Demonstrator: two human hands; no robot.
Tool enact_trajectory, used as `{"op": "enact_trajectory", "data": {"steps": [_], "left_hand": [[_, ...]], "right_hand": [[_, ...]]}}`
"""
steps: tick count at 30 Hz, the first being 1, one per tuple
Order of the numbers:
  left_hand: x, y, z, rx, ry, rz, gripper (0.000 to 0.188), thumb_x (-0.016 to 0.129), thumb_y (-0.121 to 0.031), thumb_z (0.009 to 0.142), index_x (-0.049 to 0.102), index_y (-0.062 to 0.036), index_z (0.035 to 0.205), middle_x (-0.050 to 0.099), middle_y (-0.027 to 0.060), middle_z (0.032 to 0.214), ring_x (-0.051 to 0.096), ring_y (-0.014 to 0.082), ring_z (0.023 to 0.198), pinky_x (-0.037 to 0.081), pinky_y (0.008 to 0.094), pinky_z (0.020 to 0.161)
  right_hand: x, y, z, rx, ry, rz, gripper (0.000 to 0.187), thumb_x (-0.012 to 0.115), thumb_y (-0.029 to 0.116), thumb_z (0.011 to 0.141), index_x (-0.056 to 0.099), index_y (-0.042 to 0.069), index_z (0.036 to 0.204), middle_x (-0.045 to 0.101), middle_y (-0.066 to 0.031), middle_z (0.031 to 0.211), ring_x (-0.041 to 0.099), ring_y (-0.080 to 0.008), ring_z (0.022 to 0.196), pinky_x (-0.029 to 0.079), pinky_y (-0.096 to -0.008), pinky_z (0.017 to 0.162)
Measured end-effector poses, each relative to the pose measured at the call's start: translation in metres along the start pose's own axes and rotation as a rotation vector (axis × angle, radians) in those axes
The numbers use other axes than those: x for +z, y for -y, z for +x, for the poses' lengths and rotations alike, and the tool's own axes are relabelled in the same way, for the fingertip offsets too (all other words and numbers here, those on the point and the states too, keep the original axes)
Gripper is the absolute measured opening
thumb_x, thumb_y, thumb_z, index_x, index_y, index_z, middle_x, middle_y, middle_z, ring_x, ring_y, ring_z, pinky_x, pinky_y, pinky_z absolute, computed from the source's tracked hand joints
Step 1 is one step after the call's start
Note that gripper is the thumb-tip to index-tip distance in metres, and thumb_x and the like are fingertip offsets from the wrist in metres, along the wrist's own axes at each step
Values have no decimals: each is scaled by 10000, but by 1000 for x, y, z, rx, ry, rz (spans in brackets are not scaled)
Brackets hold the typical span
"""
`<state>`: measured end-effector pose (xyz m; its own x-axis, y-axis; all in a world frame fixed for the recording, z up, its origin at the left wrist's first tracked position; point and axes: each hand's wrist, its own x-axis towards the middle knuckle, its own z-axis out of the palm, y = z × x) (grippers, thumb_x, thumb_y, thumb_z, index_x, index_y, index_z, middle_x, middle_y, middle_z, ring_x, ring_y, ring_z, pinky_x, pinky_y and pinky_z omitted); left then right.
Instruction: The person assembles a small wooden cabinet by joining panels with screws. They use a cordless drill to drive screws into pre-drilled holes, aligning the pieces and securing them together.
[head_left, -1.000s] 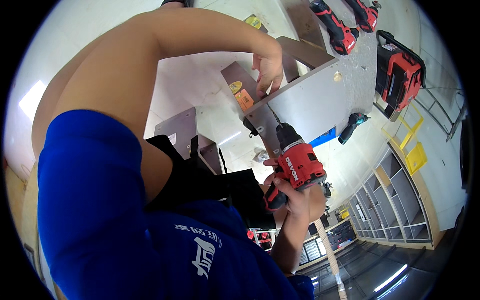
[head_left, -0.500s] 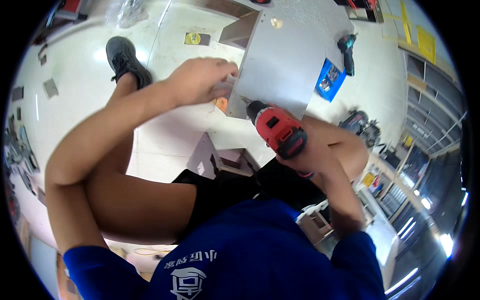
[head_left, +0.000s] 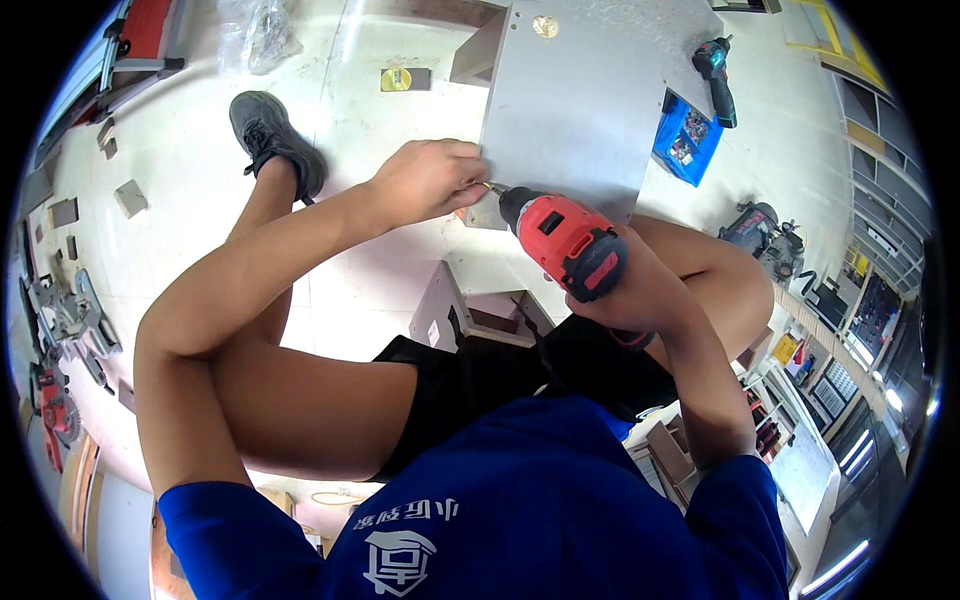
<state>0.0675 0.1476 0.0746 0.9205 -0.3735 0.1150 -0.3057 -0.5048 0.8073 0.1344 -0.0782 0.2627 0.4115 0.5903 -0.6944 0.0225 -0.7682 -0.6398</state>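
Note:
My right hand (head_left: pixel 640 285) grips a red and black cordless drill (head_left: pixel 568 235), its chuck pointing up and left over the near left corner of a grey panel (head_left: pixel 570 110). My left hand (head_left: pixel 428 178) is at the panel's left edge, thumb and fingers pinched around a thin brass-coloured piece (head_left: pixel 492 186) at the drill's tip. Whether that piece is a screw or part of the bit is too small to tell. The panel lies flat as the top of a box-like piece between my legs and beyond.
Right of the panel are a blue tray (head_left: pixel 688 138) of small hardware and a teal and black drill (head_left: pixel 716 80). A grey box piece (head_left: pixel 480 312) sits between my thighs. A yellow tape roll (head_left: pixel 397 79) lies on the floor, left of the panel. Power tools (head_left: pixel 765 235) stand beyond my right knee.
My left hand has come in to the drill's tip, its fingers closing there. The drill stays over the panel's near left corner. The whole view has shifted slightly.

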Motion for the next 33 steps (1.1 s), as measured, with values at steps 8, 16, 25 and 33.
{"op": "enact_trajectory", "data": {"steps": [8, 16, 25, 33], "left_hand": [[2, 3, 2, -5, 13, -91, 119, 711, -120, 869, 673, -14, 909, 632, 91, 850, 648, 273, 745, 541, 363, 670], [2, 3, 0, -11, -3, -158, 100, 710, -93, 871, 683, -15, 927, 615, 100, 822, 627, 280, 695, 516, 372, 635], [7, 10, -3, 56, -70, -172, 106, 710, -96, 872, 697, -18, 943, 619, 106, 818, 627, 303, 720, 506, 386, 634], [9, 11, -5, 84, -73, -133, 117, 714, -114, 868, 716, -51, 967, 629, 81, 825, 630, 301, 736, 516, 391, 652]], "right_hand": [[-2, 6, -1, 61, 23, 104, 748, 753, 128, 716, 496, 62, 1416, 712, -156, 1087, 699, -323, 989, 524, -366, 920], [-2, 8, -1, 62, 15, 17, 773, 750, 117, 699, 489, 69, 1426, 712, -167, 1100, 697, -339, 1017, 519, -377, 934], [2, 15, -1, 51, -3, 15, 714, 764, 116, 746, 508, 69, 1411, 702, -177, 1138, 687, -326, 1052, 512, -384, 951], [7, 10, -4, 69, 7, 23, 726, 772, 96, 731, 509, 55, 1406, 680, -157, 1199, 662, -279, 1102, 494, -363, 980]]}}
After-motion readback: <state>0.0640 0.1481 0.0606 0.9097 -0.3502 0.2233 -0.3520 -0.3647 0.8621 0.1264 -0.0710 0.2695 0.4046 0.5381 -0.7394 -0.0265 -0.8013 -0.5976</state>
